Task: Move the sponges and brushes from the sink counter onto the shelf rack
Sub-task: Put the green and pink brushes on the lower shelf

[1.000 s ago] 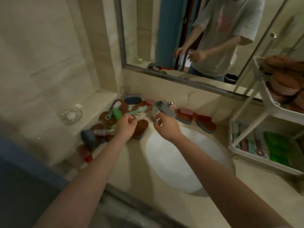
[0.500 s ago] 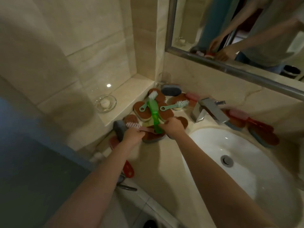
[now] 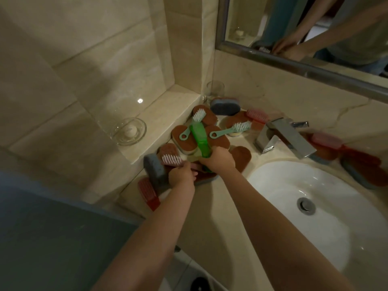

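Observation:
A pile of brown sponges [image 3: 185, 139] and brushes lies on the counter left of the sink. My right hand [image 3: 218, 159] grips the lower end of a bright green brush [image 3: 200, 137] that lies across the pile. My left hand [image 3: 182, 174] holds the handle of a pink brush [image 3: 172, 160] with white bristles, beside a grey sponge [image 3: 156, 170]. Two teal brushes [image 3: 231, 130] rest on the pile. A dark grey sponge [image 3: 225, 106] sits at the back. More red and pink brushes [image 3: 327, 140] lie right of the faucet. The shelf rack is out of view.
The white sink basin [image 3: 315, 206] and chrome faucet [image 3: 285, 137] lie to the right. A glass dish [image 3: 128, 131] stands on the raised ledge at left, a glass cup [image 3: 215, 89] in the corner. A red brush [image 3: 148, 193] lies at the counter's left edge. A mirror [image 3: 304, 28] hangs above.
The view swung left, away from the rack, toward the pile. My left hand moved down to the pink brush. My right hand left the faucet area and took the green brush.

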`<state>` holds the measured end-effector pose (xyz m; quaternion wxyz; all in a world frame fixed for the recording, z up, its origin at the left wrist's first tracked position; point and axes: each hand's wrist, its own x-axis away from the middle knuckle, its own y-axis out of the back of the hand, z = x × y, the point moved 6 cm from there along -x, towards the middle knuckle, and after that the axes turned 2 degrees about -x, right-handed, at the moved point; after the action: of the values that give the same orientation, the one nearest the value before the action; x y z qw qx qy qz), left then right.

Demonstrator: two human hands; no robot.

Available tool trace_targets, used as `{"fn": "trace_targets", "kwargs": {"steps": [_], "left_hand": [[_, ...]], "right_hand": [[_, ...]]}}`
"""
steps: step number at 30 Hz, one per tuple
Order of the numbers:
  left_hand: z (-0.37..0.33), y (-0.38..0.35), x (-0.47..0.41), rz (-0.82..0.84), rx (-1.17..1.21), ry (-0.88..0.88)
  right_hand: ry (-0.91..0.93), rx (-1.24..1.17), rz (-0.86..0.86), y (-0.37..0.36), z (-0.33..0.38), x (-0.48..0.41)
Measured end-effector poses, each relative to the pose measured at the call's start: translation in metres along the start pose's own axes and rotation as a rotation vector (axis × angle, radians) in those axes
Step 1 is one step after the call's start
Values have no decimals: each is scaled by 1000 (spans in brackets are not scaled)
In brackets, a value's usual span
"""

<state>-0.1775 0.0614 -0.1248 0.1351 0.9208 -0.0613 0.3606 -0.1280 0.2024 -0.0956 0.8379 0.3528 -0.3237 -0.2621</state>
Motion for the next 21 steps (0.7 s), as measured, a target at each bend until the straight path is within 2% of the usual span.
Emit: {"fn": "trace_targets", "kwargs": {"steps": [6,14,21], "left_hand": [[2,-5,-3,-21,265,104],[-5,-7,-6,-14,439,222],[-5,-5,11,60,355,86]], "right_hand": [[74,54,-36,-2,-3,5],[78,14,-50,3,-4,9],[56,-245,-167,27,-9,24]]}}
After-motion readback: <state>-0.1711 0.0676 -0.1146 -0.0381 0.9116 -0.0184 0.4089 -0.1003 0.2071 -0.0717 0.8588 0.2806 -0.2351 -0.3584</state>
